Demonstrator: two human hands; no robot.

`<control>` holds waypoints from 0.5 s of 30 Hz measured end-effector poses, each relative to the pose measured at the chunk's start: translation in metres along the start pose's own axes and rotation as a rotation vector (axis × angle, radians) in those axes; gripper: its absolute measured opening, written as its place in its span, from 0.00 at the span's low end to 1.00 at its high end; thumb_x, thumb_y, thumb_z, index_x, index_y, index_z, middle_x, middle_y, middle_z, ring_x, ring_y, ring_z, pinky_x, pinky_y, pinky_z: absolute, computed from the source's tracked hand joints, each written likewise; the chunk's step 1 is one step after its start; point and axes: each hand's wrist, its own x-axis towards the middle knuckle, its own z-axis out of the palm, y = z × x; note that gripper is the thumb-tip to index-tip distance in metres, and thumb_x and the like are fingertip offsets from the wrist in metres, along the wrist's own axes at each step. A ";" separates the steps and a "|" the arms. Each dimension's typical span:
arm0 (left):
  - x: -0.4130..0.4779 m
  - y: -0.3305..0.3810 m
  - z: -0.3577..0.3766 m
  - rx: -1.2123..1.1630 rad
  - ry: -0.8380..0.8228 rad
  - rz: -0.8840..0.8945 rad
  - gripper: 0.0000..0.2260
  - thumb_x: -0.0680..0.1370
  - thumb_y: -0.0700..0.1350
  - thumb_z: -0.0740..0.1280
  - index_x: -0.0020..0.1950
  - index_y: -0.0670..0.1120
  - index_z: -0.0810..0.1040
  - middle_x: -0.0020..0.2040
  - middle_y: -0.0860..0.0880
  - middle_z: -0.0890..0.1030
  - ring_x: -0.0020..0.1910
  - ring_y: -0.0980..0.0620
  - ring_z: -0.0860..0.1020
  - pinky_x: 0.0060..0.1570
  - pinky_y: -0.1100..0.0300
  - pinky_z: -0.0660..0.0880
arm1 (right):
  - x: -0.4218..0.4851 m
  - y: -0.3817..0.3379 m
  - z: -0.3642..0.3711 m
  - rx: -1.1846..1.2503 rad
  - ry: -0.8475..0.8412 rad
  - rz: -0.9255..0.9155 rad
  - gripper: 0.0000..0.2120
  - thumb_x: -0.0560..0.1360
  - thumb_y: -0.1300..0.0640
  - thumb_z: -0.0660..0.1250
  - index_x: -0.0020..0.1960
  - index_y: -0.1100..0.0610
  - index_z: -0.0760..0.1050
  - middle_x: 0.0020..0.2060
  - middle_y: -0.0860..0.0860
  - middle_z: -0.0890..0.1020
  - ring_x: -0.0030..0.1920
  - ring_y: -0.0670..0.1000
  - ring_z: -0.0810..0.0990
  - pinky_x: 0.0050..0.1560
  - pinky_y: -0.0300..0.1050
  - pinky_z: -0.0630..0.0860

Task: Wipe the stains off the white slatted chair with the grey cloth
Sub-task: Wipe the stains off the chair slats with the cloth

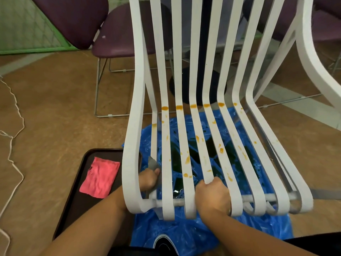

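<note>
The white slatted chair (166, 163) fills the middle of the frame. Its seat slats run lengthwise from the lower edge up to the bend, where they turn into the back.

The left hand (148, 179), at lower centre-left, reaches in between the wide outer slat and the narrow one beside it. Its fingers are curled round the grey cloth (152, 162), and a corner of the cloth pokes up above the thumb.

The right hand (214, 195), lower centre, grips the front end of a middle slat.

The orange stains (193, 106) lie up-frame and to the right of the cloth. One row crosses the bend, and drips are scattered down the slats. The left hand is the nearer one, so I judge the wiping should follow each slat's length.

A blue plastic sheet (184, 235) lies under the chair.
</note>
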 end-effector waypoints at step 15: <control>0.032 0.099 -0.091 0.081 0.023 -0.076 0.20 0.87 0.52 0.50 0.74 0.43 0.66 0.66 0.40 0.73 0.68 0.42 0.74 0.70 0.50 0.70 | -0.002 -0.003 -0.001 0.002 0.024 0.011 0.10 0.77 0.50 0.64 0.40 0.53 0.73 0.34 0.50 0.79 0.36 0.52 0.80 0.43 0.50 0.80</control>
